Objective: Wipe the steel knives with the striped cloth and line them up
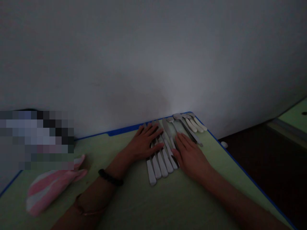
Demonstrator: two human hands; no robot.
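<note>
My left hand (145, 143) lies flat, fingers spread, over the upper parts of several table knives (163, 164) set side by side. Their pale handles point towards me, and my palm and fingers hide much of the blades. On the right, my right hand (190, 156) rests palm down with its fingers stretched out, covering part of the cutlery next to the knives. Beyond its fingertips, the heads of spoons (177, 117) show. Farther right lie several smaller pieces of cutlery with white handles (192, 125), near the table's back right corner.
A pink and white striped cloth (50, 190) lies crumpled at the left of the pale green table (144, 207), which has a blue edge. A pixelated patch covers the area behind the cloth. A plain wall (144, 64) stands behind; a dark floor (271, 159) is at right.
</note>
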